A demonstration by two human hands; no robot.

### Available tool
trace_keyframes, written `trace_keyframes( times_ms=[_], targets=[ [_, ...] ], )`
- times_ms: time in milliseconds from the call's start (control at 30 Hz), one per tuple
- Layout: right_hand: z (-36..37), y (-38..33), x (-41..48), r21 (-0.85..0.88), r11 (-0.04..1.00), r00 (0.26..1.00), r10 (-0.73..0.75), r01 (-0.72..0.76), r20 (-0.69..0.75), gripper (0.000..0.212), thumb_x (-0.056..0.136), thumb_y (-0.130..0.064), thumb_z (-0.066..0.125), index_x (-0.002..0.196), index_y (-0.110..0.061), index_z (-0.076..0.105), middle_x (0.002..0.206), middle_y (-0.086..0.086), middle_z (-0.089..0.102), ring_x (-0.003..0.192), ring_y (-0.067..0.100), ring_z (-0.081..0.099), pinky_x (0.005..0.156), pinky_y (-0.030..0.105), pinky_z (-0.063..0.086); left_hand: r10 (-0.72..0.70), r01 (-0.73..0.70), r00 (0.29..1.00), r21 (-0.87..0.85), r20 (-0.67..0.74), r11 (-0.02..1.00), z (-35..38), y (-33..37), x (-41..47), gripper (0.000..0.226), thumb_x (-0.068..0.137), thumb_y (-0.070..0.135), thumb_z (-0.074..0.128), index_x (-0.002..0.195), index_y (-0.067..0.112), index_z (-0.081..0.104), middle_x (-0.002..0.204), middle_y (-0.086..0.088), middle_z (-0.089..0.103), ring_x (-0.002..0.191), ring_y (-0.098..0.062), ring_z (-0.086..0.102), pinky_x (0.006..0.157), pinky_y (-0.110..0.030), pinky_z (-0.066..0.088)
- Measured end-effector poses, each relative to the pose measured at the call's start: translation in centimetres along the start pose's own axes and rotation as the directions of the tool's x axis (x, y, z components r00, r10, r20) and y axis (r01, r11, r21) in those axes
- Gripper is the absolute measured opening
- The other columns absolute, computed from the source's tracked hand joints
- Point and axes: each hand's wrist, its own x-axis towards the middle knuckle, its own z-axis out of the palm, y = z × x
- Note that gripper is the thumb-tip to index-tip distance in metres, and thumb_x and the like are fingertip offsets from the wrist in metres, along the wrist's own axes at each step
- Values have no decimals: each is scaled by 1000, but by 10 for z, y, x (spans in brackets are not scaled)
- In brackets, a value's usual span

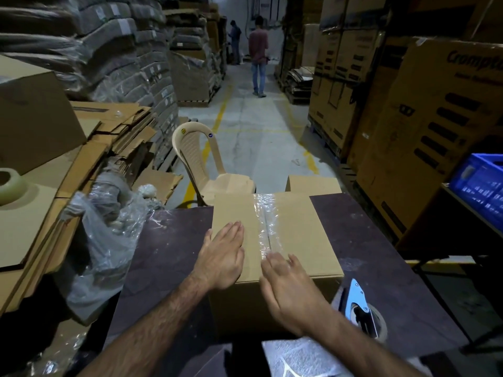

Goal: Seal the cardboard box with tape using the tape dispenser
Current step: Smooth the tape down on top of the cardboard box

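A brown cardboard box (296, 229) stands on a dark table (168, 257), flaps down. A strip of clear tape (268, 221) runs along its middle seam. My left hand (221, 258) lies flat with straight fingers on the box's left flap. My right hand (290, 289) has straight fingers on the near end of the tape at the front edge of the box. The tape dispenser (363, 311), blue with a roll of tape, lies on the table to the right of the box, untouched.
A spare tape roll (9, 186) sits on flat cardboard sheets (40, 227) at left. Crumpled plastic wrap (109, 240) lies beside the table. A plastic chair (201, 164) stands behind the box. A blue crate (481, 183) is at right. Two people stand far down the aisle.
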Motion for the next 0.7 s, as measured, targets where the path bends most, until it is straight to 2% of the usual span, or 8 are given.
trace_keyframes(
  times_ms=[67,167,233,300,400,467,600,700],
  targets=[
    [-6,-5,-18,62,998,999,32,-33,5,60,94,-38,11,132,-8,46,142,11,45,135,22,37,118,44,17,5,-5,1000,0,-17,1000,1,1,0,57,102,32,21,154,15,4,162,4,0,148,-10,-2,118,-49,-1],
    [-7,19,22,-26,999,992,49,-46,114,47,100,-30,20,128,-5,48,142,15,45,133,24,38,114,50,22,11,-11,1000,9,-4,1000,2,0,-1,57,102,32,21,154,15,5,162,4,0,148,-10,-2,118,-50,0],
    [-5,30,54,-45,992,982,120,-115,149,58,97,-36,13,135,-3,42,149,16,37,139,22,30,113,46,21,4,-4,1000,14,9,1000,2,-1,0,57,102,32,20,154,15,4,162,4,0,148,-10,-2,118,-50,-1],
    [-1,32,62,-67,991,985,122,-114,123,76,88,-44,-1,138,-3,39,151,16,34,140,23,27,113,43,21,-1,1,1000,6,17,1000,0,-2,1,56,102,32,19,154,15,4,162,4,-1,148,-10,-3,119,-49,-1],
    [1,9,13,-18,1000,999,26,-25,34,77,89,-48,-6,138,-6,37,150,14,33,139,22,27,115,40,21,-1,1,1000,-17,21,1000,0,-2,1,56,103,32,19,154,16,2,162,5,-2,148,-9,-4,119,-48,-2],
    [0,-4,-18,29,999,1000,19,-20,11,82,90,-51,-13,141,-8,34,152,11,31,141,22,25,116,40,17,-4,4,1000,-23,9,1000,0,0,1,56,102,32,19,154,16,2,162,5,-2,148,-10,-4,119,-48,-1],
    [-5,21,26,-58,995,988,92,-85,123,58,97,-38,8,136,-10,42,150,10,37,139,20,29,114,49,18,3,-3,1000,-14,8,1000,1,0,-1,57,102,31,21,154,15,4,162,5,0,148,-10,-2,119,-50,0],
    [1,34,63,-76,988,977,144,-133,159,77,86,-42,-2,134,-3,43,148,17,38,139,26,30,113,50,18,-9,9,1000,-22,11,1000,-1,-1,0,56,102,31,21,154,15,4,162,5,1,148,-10,-2,119,-49,0]
  ],
)
